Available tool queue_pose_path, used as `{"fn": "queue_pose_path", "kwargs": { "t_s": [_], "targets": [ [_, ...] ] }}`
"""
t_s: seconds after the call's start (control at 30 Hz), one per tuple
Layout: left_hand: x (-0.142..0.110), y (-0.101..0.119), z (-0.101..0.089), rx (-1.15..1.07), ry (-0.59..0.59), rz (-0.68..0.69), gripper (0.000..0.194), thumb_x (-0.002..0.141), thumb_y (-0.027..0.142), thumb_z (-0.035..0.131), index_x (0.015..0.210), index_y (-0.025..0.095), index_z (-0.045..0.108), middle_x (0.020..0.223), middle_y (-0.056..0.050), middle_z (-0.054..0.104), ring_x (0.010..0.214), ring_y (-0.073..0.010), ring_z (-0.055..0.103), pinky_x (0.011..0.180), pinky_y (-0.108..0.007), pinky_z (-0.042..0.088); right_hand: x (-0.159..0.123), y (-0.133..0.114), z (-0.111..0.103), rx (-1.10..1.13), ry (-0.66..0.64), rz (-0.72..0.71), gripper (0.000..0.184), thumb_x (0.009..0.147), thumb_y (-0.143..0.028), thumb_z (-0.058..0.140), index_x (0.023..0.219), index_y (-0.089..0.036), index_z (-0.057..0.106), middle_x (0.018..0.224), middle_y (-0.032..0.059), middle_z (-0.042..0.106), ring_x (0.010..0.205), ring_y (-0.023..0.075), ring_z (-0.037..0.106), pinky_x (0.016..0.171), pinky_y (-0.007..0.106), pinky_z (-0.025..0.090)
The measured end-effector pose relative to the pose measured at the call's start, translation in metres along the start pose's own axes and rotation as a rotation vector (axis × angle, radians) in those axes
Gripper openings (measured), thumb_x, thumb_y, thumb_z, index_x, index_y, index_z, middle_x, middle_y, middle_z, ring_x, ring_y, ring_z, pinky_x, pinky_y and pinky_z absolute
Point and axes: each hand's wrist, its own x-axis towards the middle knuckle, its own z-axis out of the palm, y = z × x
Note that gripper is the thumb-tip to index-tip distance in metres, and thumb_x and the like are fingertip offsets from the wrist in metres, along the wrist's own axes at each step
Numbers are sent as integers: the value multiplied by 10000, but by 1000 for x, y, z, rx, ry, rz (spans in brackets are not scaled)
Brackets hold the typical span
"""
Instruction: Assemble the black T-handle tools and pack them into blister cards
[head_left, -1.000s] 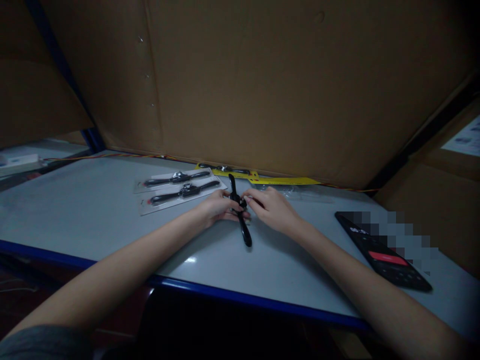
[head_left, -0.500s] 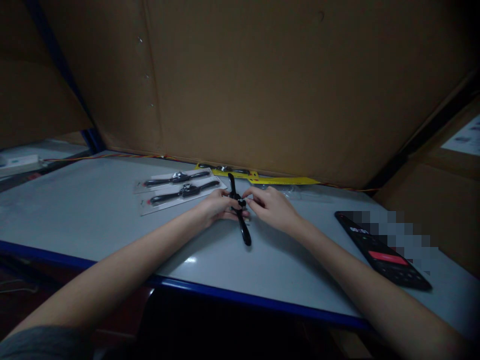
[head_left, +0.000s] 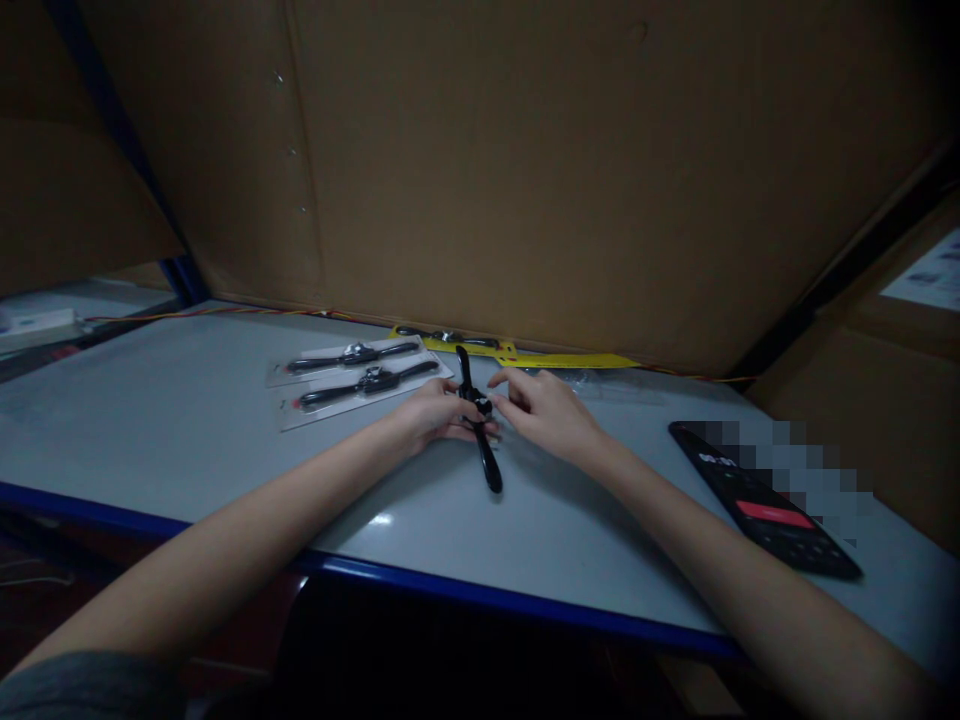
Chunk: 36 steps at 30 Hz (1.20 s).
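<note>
Black tap wrench [head_left: 477, 404] lies with its long axis running 12 to 6 o'clock, gripped at its middle by the left hand [head_left: 436, 414] from 9 o'clock, while the open right hand [head_left: 546, 412] hovers just apart at 3 o'clock.

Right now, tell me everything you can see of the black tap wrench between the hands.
The tap wrench is glossy black and looks coated, with two straight handles either side of a dark central chuck. Unpackaged, it lies lengthwise, pointing away from the person, on the grey table top. The left hand touches its middle.
</note>
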Motion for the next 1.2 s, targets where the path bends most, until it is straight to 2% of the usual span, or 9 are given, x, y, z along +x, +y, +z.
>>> {"fn": "queue_pose_path", "kwargs": {
  "t_s": [0.1,0.23,0.33,0.43,0.6,0.73,0.87,0.97,1.2],
  "targets": [
    [0,0,-1,-40,-28,-4,452,634,-68,590,998,105,386,867,-140,645,695,-258,685,693,-456,557,6,21,-9,4,60,39,243,841,-319,460,1007,-204,597,616,-16,587,566,132,522,562,249,322],
    [2,1,-3,-46,-39,-25,356,644,4,605,949,90,444,936,-178,631,722,-287,681,728,-506,531,15,77,-30,-162,172,104,298,769,-176,452,1026,-191,604,917,53,646,856,190,573,720,295,398],
    [6,1,-7,-27,-63,-44,290,658,86,607,924,72,491,932,-182,633,761,-305,676,751,-500,522,17,120,-36,-408,23,206,440,677,-160,497,1098,-231,603,1123,83,592,1051,285,498,805,404,390],
    [9,1,-10,-28,-86,-55,273,653,140,605,900,56,527,897,-170,641,783,-300,673,757,-461,527,17,146,-27,-460,-138,240,458,698,-191,484,1141,-245,587,1169,88,587,1072,295,497,825,445,376],
    [9,4,-12,-49,-89,-42,302,642,163,608,916,59,535,866,-148,649,748,-273,675,760,-452,523,17,150,-11,-464,-143,212,325,800,-220,422,1056,-249,621,1067,61,649,993,241,555,846,404,351],
    [8,3,-13,-63,-95,-34,320,646,170,612,939,73,528,860,-149,652,745,-267,672,763,-456,520,12,148,-19,-491,-35,213,311,803,-326,477,1072,-204,576,1088,104,607,1014,258,535,804,380,369],
    [6,4,-12,-55,-110,-26,307,660,173,600,944,76,537,843,-145,649,739,-264,671,762,-454,517,-3,158,-29,-434,-61,266,422,782,-540,478,987,-193,603,992,106,616,919,264,569,733,373,416],
    [3,6,-11,-48,-112,-34,304,671,177,584,953,72,537,831,-144,649,742,-259,671,766,-444,516,-17,166,-28,-413,-141,308,595,744,-649,467,1097,-187,591,1126,133,585,1023,298,544,808,418,420],
    [1,9,-8,-30,-89,-57,335,674,178,586,986,66,532,807,-127,647,720,-250,669,778,-449,511,-47,159,-31,-318,-104,195,510,796,-551,495,1212,-262,552,1271,99,508,1091,297,528,885,447,427]
  ]
}}
